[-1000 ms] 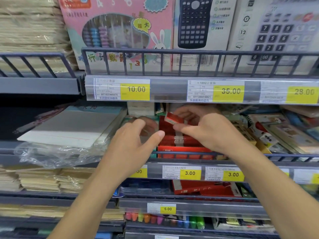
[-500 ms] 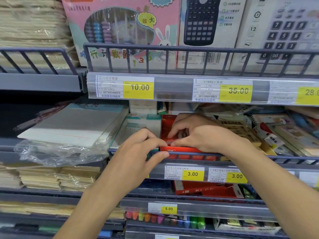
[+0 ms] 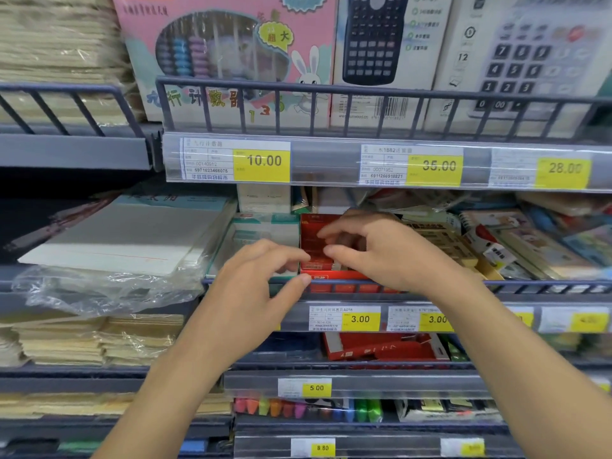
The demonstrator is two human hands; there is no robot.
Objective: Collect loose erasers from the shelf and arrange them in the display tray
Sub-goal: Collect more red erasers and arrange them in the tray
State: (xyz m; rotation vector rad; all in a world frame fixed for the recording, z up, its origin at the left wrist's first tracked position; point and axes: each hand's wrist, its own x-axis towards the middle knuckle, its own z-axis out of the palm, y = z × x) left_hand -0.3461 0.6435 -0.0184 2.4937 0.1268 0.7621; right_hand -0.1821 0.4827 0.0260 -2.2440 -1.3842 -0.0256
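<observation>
the red cardboard display tray [image 3: 318,240] sits at the front edge of the middle shelf [image 3: 530,286], against its rail, where both hands reach it; the right hand [image 3: 390,253] is curled over the tray interior, apparently pressing small red-sleeved erasers [image 3: 331,265] into a row, though whether it grips one cannot be told. the left hand [image 3: 261,279] holds nothing, fingers loosely bent at the tray's left front corner, probably to steady it. one second earlier the right hand held one eraser raised above the tray; it is now lowered inside it.
</observation>
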